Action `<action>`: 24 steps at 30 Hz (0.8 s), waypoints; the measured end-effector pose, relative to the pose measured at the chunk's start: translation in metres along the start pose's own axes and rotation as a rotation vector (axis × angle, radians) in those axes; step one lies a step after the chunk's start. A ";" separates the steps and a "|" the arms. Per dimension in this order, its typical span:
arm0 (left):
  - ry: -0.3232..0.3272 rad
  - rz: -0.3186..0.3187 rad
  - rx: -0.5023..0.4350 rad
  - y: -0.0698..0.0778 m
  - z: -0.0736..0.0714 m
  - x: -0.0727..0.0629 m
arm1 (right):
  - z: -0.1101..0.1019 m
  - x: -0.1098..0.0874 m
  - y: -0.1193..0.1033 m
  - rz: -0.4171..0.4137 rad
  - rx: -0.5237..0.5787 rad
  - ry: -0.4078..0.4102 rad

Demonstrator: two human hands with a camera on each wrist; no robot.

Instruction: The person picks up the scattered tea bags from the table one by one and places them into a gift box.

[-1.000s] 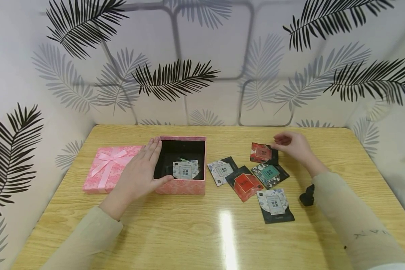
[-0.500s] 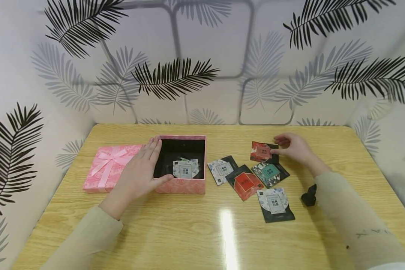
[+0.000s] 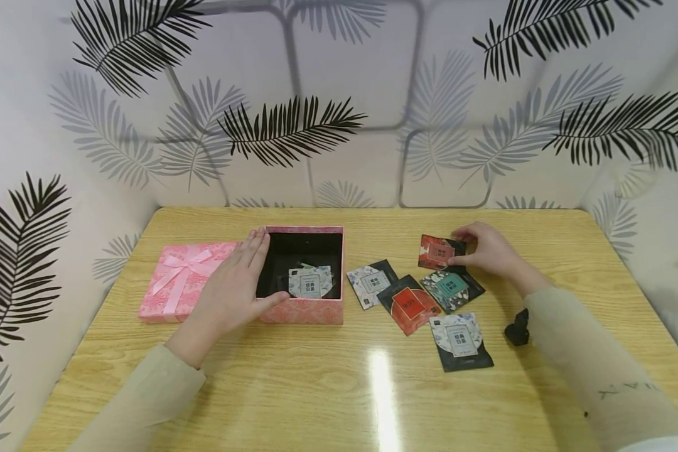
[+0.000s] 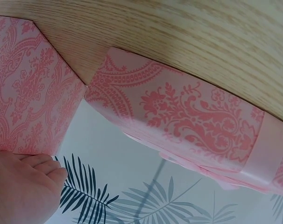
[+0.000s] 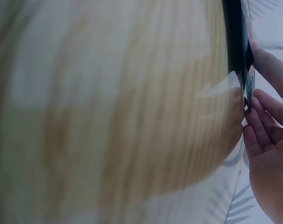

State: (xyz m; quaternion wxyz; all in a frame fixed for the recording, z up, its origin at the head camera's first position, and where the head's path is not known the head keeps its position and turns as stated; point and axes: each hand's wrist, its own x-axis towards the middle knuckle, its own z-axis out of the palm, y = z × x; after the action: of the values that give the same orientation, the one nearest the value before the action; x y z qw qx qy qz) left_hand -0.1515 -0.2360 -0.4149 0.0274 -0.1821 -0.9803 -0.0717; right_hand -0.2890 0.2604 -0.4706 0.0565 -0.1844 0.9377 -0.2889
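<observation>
A red-and-black square sachet, its far edge tilted off the wooden table, sits pinched in a right hand beside four other patterned sachets.

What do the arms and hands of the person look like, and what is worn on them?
Both arms wear long, plain sleeves of a pale beige-green cloth, the left sleeve and the right sleeve, each ending at the wrist. The right sleeve bears a small dark marking on the forearm. The left hand and right hand are bare: no gloves, rings or watch show.

Staged tabletop booth: wooden table, palm-leaf wallpaper backdrop.
</observation>
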 end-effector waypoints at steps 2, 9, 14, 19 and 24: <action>0.004 0.003 -0.001 0.000 0.000 0.000 | 0.000 0.000 -0.002 0.000 -0.014 -0.005; 0.002 0.002 -0.010 0.001 0.001 0.000 | -0.003 -0.002 -0.008 -0.004 -0.037 0.000; 0.001 0.000 -0.010 0.000 0.002 0.000 | -0.004 -0.001 -0.010 0.006 0.000 -0.004; 0.003 0.001 -0.007 -0.001 0.001 -0.001 | -0.008 0.002 -0.016 0.037 0.051 0.002; 0.003 -0.001 -0.009 0.000 0.001 -0.001 | -0.016 0.004 -0.025 0.032 0.053 0.037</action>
State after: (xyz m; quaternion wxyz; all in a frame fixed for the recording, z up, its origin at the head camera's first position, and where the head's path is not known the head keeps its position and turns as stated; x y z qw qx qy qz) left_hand -0.1509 -0.2363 -0.4156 0.0281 -0.1816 -0.9800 -0.0762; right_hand -0.2879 0.2476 -0.4435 0.0485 -0.1625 0.9334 -0.3161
